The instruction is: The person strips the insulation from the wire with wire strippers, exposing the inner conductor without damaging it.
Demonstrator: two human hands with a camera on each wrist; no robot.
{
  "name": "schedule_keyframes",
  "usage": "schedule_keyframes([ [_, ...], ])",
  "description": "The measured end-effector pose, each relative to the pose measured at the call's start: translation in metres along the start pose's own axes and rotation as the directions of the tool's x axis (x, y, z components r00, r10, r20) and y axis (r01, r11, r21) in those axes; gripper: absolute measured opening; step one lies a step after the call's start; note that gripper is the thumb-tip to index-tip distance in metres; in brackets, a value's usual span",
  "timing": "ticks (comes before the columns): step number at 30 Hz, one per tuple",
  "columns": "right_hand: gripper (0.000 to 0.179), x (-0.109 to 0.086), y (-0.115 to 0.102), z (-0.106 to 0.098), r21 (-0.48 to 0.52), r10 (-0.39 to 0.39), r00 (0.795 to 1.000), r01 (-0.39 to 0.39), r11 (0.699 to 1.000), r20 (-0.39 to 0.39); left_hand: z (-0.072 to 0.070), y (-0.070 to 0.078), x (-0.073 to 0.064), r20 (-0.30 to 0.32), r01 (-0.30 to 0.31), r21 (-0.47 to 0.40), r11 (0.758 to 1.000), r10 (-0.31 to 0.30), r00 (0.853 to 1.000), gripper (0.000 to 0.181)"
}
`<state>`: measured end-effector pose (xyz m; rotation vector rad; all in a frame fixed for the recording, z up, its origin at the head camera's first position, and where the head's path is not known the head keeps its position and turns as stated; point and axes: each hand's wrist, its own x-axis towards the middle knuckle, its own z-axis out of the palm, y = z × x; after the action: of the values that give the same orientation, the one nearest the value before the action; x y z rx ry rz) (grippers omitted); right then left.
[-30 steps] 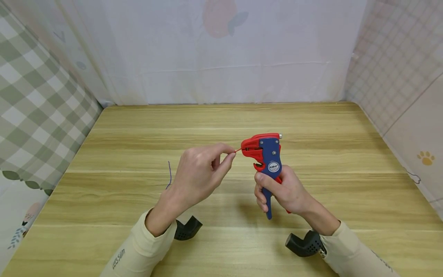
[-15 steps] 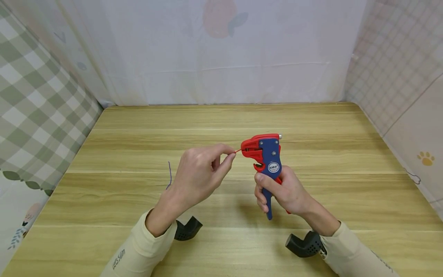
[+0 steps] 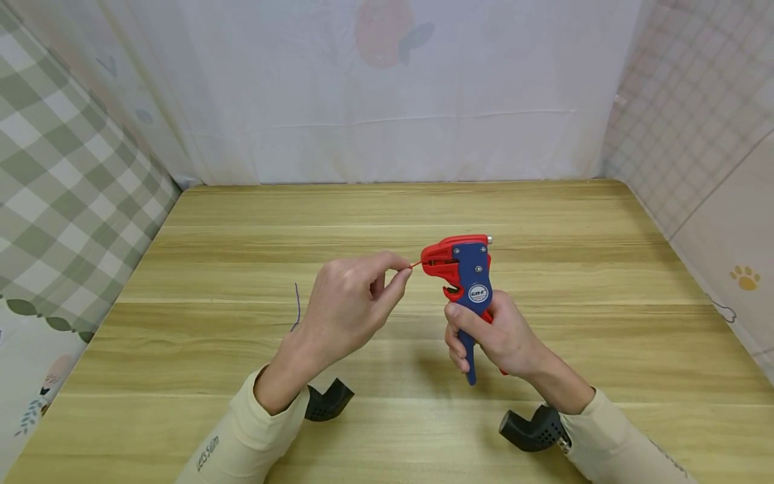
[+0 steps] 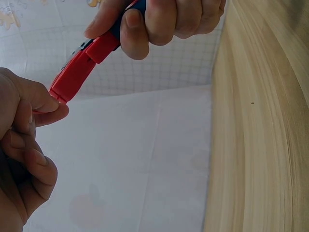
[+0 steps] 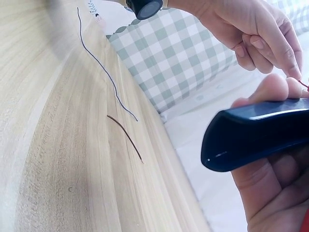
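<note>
- The left hand pinches a thin, red insulated wire between thumb and forefinger, the grip narrow and right at the fingertips.
- The right hand is wrapped round a pistol-shaped wire stripper with a dark blue body and red nose, raised above the counter. The lower ends of its two handles stand apart.
- From where I stand, the red wire bridges the short gap from the left fingertips to the stripper's nose, ahead of the right hand. I can't tell how deep its end sits, or whether the tool is biting it.
- I'd say the step in hand is feeding and lining up the wire for stripping.
- The next move, to my eye, calls for a firm squeeze from the right hand while the left pinch stays steady and clear of the nose; a slack pinch could let the wire slip.
- A slim, dark blue wire lies on the counter to the left hand's outer side, with a short, brown wire near one end; both look untouched by either hand.
</note>
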<state>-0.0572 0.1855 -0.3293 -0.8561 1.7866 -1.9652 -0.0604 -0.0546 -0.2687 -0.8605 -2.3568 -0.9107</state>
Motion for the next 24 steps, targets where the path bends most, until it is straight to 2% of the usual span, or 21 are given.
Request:
schedule_keyframes([
  [12,0.025,-0.0012,0.0001,-0.0002,-0.003,-0.007,1.000,0.007,1.000,-0.003,0.0003,0.0007,0.0004,-0.004,-0.010,0.002,1.000,0.010,1.000,0.006],
  [19,0.030,0.0002,0.0013,-0.0005,0.043,0.041,0.996,-0.038,0.998,-0.083,0.0036,-0.0015,0.0001,0.002,-0.008,0.031,0.999,0.008,1.000,0.005],
  [24,0.032,0.0002,0.0035,-0.0035,0.024,0.057,0.995,-0.056,0.998,-0.079,0.0039,-0.0027,-0.0008,0.010,0.000,0.038,0.999,-0.001,1.000,0.005],
])
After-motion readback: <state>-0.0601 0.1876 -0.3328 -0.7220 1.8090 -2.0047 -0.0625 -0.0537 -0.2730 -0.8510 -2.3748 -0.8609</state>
